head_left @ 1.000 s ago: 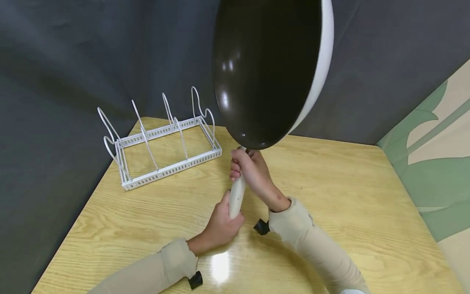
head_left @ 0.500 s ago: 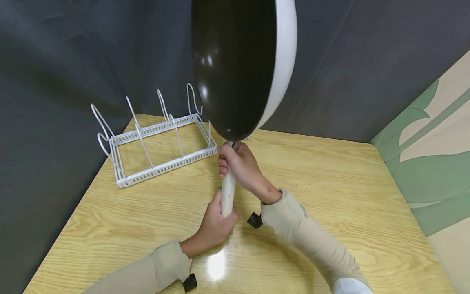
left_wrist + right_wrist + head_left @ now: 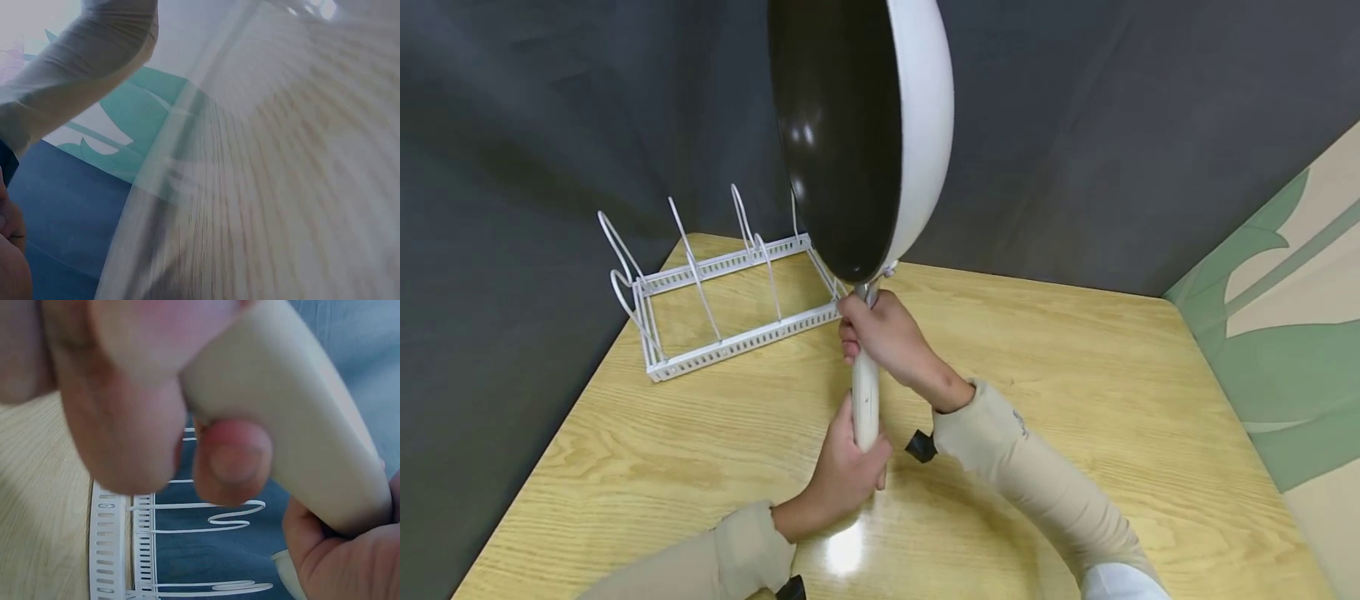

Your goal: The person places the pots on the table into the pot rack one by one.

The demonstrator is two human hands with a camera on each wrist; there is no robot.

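Observation:
A large frying pan [image 3: 917, 125], dark brown inside and white outside, is held up on edge above the table in the head view. Its top runs out of the frame. My right hand [image 3: 883, 337] grips the pale handle [image 3: 866, 400] close to the pan. Lower down, the left hand [image 3: 846, 467] holds the handle's end, thumb along one side. In the right wrist view, curled fingers [image 3: 131, 425] wrap the handle, and the left hand [image 3: 350, 556] is at its far end. The left wrist view mostly shows tabletop.
A white wire rack [image 3: 745, 333] with several upright loops stands on the wooden table [image 3: 1037, 375], left of and behind the hands. The pan overlaps its right end in the head view. A dark curtain [image 3: 1075, 150] hangs behind; a green-patterned panel [image 3: 1300, 367] borders the right side.
The pan has shifted left in the head view and turned, showing more of its white outside and covering part of the rack's right end. Both hands keep their grip.

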